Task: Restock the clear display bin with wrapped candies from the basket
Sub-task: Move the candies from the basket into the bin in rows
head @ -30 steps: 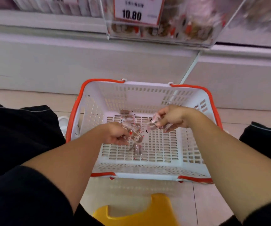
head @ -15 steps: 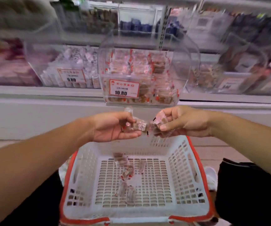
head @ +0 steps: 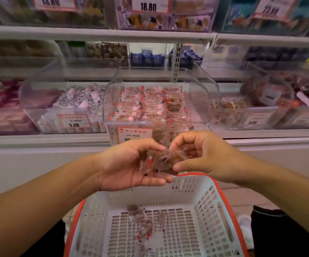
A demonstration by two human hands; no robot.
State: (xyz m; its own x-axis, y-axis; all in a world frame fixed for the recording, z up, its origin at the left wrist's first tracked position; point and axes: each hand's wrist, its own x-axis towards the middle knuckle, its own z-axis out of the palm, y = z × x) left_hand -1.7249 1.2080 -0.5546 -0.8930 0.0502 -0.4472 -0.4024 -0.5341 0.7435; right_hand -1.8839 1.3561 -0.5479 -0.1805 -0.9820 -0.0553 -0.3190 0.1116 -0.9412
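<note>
Plainly, a spill is the likeliest fault: a small cluster of wrapped candies is shared loosely between two hands at the centre of the frame, and a piece could be dropped if either hand is moved apart too soon. The slippery wrappers would be the cause. Any fallen piece would probably be caught by the basket at the lower centre, where a few candies lie on the slatted floor. The cluster is cradled on the upturned palm of the left hand, fingers curled under it and thumb above. It is pinched from the other side by the right hand, thumb below and fingers arched over. The clear display bin, nearly full, is seen just above the hands.
</note>
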